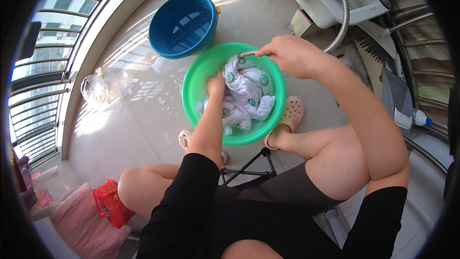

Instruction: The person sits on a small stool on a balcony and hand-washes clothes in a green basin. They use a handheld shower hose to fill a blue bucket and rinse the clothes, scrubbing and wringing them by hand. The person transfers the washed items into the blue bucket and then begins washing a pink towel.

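Observation:
A light green plastic basin (188, 90) on the tiled floor holds sudsy water and a bunched white cloth with green printed motifs (244, 86). My left hand (215, 82) reaches into the basin at the cloth's left edge, its fingertips partly hidden by water and fabric. Over the basin's upper right rim, my right hand (287, 55) is closed around a flexible metal hose (248, 53), whose end points down at the cloth. The hose runs behind my right wrist and on up towards a white fixture.
A blue bucket (183, 21) with water in it stands beyond the basin. Wet foam and a clear plastic bag (95, 86) lie on the floor at left. A brush (373, 43) and a grey dustpan (395, 93) are at right. Black folding stool legs (248, 165) stand below me.

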`<state>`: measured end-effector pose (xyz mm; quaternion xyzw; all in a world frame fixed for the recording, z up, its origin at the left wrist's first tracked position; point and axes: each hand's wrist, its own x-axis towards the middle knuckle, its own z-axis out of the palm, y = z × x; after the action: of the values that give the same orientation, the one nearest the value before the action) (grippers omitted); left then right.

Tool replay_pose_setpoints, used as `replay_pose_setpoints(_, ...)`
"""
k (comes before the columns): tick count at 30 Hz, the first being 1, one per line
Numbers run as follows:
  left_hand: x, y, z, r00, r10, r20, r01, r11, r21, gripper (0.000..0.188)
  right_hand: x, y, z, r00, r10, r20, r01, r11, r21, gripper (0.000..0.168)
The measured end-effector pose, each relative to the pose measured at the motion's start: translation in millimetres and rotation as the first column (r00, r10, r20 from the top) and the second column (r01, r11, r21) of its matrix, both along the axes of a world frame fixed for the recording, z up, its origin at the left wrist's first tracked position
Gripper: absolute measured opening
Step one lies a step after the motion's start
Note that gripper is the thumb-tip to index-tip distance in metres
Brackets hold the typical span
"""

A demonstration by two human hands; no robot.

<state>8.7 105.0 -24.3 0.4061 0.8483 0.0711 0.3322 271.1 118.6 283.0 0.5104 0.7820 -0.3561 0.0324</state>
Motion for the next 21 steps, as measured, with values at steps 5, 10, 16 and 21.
replay_pose_setpoints(5,-32,-10,4,0.856,-0.023,0.516,-0.020,0.997,0.078,0.082,12,-1,-18,0.997,0.018,-0.080,-0.013,0.998,0.062,0.028)
replay_pose_setpoints(10,-53,-46,37,0.336,0.441,0.833,-0.030,0.888,-0.458,0.092,10,0,-13,0.993,0.030,-0.112,-0.023,0.998,0.064,0.029)
replay_pose_setpoints(16,-21,-77,106,0.520,0.072,0.851,-0.121,0.993,-0.010,0.062,12,0,-16,0.991,0.059,-0.120,-0.041,0.988,0.152,0.028)
replay_pose_setpoints(21,-4,-92,200,0.641,-0.057,0.766,-0.188,0.955,0.228,0.040,11,-3,-13,0.998,0.043,-0.044,-0.038,0.992,0.118,0.030)
